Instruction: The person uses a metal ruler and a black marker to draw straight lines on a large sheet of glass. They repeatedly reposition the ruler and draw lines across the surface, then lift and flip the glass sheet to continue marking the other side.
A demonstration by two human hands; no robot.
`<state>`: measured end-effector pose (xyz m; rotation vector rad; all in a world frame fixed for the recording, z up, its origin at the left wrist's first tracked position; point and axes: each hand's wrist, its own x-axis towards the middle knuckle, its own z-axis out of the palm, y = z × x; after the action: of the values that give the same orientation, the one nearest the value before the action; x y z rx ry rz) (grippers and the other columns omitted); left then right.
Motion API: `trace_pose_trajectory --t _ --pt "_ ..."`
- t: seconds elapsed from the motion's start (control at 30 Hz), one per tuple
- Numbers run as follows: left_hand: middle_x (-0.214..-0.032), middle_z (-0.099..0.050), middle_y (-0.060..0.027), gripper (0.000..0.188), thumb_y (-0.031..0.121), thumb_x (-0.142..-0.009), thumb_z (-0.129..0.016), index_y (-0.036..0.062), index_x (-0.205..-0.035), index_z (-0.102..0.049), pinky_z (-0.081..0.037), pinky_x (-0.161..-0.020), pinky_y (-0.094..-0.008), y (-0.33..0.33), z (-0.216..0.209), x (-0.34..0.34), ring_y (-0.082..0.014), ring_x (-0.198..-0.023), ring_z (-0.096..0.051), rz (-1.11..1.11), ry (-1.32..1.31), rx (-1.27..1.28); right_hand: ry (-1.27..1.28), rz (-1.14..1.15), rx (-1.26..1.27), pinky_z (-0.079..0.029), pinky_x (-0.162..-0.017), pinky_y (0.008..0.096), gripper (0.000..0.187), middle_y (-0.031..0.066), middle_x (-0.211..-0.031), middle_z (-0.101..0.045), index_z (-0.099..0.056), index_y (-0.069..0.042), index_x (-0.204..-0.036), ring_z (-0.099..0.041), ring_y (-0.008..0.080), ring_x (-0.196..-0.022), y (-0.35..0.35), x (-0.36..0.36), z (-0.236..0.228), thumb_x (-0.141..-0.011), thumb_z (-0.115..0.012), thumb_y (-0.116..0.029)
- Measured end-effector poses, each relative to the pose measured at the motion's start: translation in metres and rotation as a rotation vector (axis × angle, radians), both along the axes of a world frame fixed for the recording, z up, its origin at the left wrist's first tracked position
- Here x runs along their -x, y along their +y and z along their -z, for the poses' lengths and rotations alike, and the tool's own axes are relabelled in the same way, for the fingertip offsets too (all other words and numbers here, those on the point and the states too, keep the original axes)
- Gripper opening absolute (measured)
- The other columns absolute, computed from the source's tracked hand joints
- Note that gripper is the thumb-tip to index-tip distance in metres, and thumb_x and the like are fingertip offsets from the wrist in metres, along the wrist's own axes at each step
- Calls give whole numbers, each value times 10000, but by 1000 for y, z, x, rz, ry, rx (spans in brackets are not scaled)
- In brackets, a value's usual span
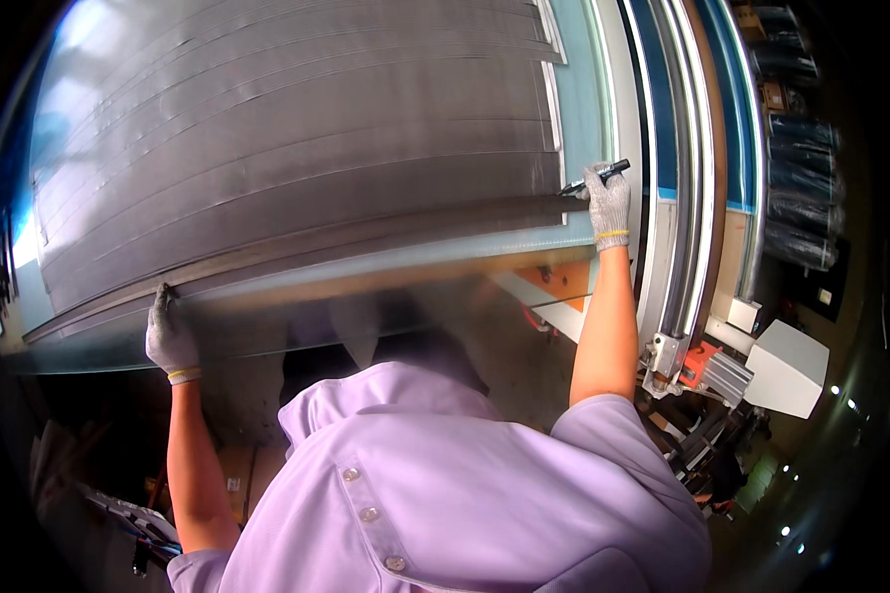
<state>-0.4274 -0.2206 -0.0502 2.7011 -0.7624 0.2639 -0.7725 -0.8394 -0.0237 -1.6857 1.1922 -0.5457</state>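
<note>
Right gloved hand (610, 208) grips black marker (615, 169); left gloved hand (171, 338) touches strip (386, 231), finger closure unclear; strip long, dark.

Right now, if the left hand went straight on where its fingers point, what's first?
The left hand would most likely meet the dark grey sheeting first, at its near edge; it may already be touching, depth being unclear.
</note>
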Motion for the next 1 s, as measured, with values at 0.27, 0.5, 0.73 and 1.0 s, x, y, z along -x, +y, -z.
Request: trace_pose_trajectory --t 0.27,0.5,0.73,1.0 --pt "-1019 -727 -26 323 113 -977 -578 194 -1278 -662 -552 -670 -370 -12 -12 4 -265 -815 -704 30 -47 36 -44 102 18 -484 -523 255 91 1 -720 -551 -598 -42 -919 -539 83 -564 0 0 6 -913 -682 -76" --pt "-970 -723 -10 420 44 -881 -632 207 -1267 -650 -547 -644 -387 -13 -23 5 -265 -749 -688 66 -86 68 -495 697 178 -475 -529 294 127 70 -779 -594 -613 16 -940 -570 157 -592 56 -14 -13 -905 -617 -106" --pt "-919 -682 -98 310 156 -902 -648 184 -1210 -663 -529 -677 -437 -3 -39 4 -322 -772 -668 -11 75 67 -391 117 -115 -472 -642 274 189 27 -819 -638 -638 -70 -971 -577 107 -669 288 -130 -29 -1026 -587 -243" --pt "-642 -547 -1 704 593 -1034 -332 23 -1344 -606 -470 -592 -290 50 -80 -51 -115 -602 -533 252 1106 808 -564 -477 -288 -461 -743 234 121 -9 -891 -636 -640 -59 -1030 -568 76 -825 492 -276 -107 -963 -681 -152"
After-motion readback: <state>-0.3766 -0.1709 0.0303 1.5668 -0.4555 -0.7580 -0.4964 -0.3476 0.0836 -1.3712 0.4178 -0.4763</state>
